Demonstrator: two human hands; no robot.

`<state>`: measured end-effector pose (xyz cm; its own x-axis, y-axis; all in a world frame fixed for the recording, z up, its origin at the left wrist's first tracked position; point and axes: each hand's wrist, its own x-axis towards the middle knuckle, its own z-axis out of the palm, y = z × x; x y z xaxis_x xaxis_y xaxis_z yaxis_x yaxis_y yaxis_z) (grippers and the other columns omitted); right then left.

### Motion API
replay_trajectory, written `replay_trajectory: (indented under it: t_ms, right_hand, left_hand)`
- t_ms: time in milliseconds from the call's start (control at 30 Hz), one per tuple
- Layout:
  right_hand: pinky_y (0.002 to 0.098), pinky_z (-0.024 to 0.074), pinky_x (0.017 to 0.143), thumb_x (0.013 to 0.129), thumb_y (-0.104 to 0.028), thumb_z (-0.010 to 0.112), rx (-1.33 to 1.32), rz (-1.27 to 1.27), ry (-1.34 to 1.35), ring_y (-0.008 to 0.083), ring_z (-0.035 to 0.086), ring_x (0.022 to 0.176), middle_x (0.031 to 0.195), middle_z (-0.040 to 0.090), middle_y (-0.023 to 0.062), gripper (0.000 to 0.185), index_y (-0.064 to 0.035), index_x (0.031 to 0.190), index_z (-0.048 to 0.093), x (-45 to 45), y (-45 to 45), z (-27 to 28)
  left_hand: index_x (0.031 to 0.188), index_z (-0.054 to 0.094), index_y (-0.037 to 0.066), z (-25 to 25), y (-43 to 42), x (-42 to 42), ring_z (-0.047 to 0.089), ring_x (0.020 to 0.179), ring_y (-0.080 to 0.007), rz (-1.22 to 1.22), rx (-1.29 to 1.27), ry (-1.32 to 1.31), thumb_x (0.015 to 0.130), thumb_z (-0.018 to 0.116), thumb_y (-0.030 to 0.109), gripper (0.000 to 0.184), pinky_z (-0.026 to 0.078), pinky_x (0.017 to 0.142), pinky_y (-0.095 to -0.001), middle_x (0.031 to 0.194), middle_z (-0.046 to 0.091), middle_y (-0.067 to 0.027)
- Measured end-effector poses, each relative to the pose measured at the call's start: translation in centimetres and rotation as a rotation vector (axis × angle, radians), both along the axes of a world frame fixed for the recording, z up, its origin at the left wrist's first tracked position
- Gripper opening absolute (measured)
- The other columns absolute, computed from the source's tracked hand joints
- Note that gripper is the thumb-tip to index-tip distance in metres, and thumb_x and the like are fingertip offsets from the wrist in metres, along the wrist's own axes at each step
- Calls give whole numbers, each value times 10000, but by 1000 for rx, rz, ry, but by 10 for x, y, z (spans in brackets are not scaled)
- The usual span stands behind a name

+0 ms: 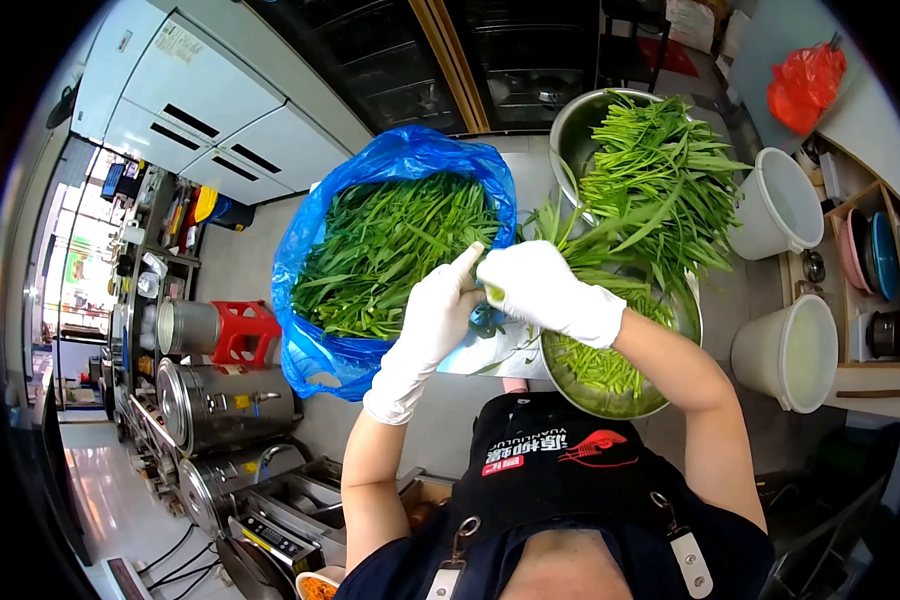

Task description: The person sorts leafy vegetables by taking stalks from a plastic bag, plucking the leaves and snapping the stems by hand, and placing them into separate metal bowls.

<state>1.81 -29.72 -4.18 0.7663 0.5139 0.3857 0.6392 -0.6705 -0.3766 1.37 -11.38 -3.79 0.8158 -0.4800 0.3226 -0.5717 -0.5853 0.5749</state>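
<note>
Both hands wear white gloves and meet above the table's middle. My right hand (538, 285) is closed around the stems of a small bunch of leafy greens (595, 245), whose leaves spread up and to the right. Close beside it, my left hand (440, 305) has its index finger stretched out; whether it grips anything is unclear. On the left, a blue plastic bag (295, 250) holds long green leaves (395, 245). A steel bowl (570, 135) at the back right is heaped with greens. Nearer me, another steel bowl (635, 408) contains cut stems (600, 368).
White buckets (785, 350) stand at the right, beside shelves with bowls (885, 255). A red stool (242, 333) and large steel pots (220, 405) are at the left. White refrigerators (195, 110) stand at the back left. A red bag (806, 88) hangs at the upper right.
</note>
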Motion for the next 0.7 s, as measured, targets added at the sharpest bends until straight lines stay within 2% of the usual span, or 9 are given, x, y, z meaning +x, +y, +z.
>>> replay_trajectory:
  t_ms: [67, 133, 167, 267, 333, 433, 467, 567, 700]
  right_hand:
    - [341, 519, 618, 820, -208, 637, 145, -138, 141, 238, 648, 657, 774, 661, 100, 149, -69, 870, 664, 11, -16, 4]
    - [271, 500, 614, 860, -198, 656, 571, -185, 433, 134, 605, 633, 776, 664, 58, 168, -36, 903, 673, 23, -37, -1]
    - [245, 482, 610, 868, -185, 663, 650, -185, 456, 99, 575, 639, 771, 652, 36, 163, -26, 902, 672, 24, -47, -1]
    - [202, 445, 590, 888, -143, 640, 911, -131, 706, 49, 531, 632, 789, 650, 6, 119, -29, 901, 667, 19, -72, 5]
    - [219, 457, 609, 889, -134, 626, 798, -203, 731, 64, 543, 639, 795, 656, 14, 127, -16, 923, 660, 14, -81, 7]
    - [274, 475, 632, 881, -149, 631, 685, -242, 553, 102, 568, 655, 728, 631, 46, 143, -8, 899, 652, 8, -82, -15]
    - [301, 490, 649, 865, -157, 638, 606, -214, 405, 148, 609, 668, 764, 655, 97, 152, -14, 913, 656, 9, -82, -24]
    - [327, 506, 691, 841, -202, 655, 516, -244, 625, 220, 680, 765, 803, 686, 130, 184, -45, 933, 673, 6, -70, -33]
    - [419, 508, 687, 830, -277, 617, 348, -162, 461, 332, 644, 756, 811, 677, 116, 182, -114, 882, 677, 2, -44, -32]
  left_hand:
    - [1286, 589, 84, 6, 5, 1, 553, 651, -215, 22, 1, 2, 736, 715, -31, 576, 466, 618, -331, 721, 547, -70]
    - [1212, 651, 100, 3, 20, 9, 548, 690, -232, 5, 160, -117, 756, 706, 0, 470, 458, 629, -341, 722, 523, -67]
    - [1118, 701, 98, 4, 25, 10, 552, 726, -248, 53, 261, -160, 770, 700, 35, 354, 457, 640, -353, 727, 516, -68]
    - [964, 713, 76, -9, 46, 20, 598, 783, -269, 187, 426, -227, 807, 676, 114, 166, 489, 668, -371, 783, 581, -72]
    - [906, 699, 69, -17, 59, 26, 615, 810, -286, 259, 447, -270, 823, 658, 121, 106, 502, 695, -376, 814, 612, -84]
    - [887, 699, 78, -18, 73, 27, 613, 807, -275, 312, 387, -228, 843, 629, 125, 96, 502, 697, -371, 820, 615, -78]
    - [898, 701, 73, -16, 75, 25, 614, 806, -274, 323, 347, -206, 844, 632, 122, 100, 500, 696, -366, 821, 616, -80]
    - [952, 706, 55, -7, 76, 20, 617, 794, -261, 334, 213, -162, 832, 660, 82, 131, 495, 693, -338, 820, 621, -85]
    - [950, 707, 42, -1, 75, 15, 620, 772, -247, 304, 92, -203, 802, 689, 20, 151, 496, 677, -314, 815, 624, -85]
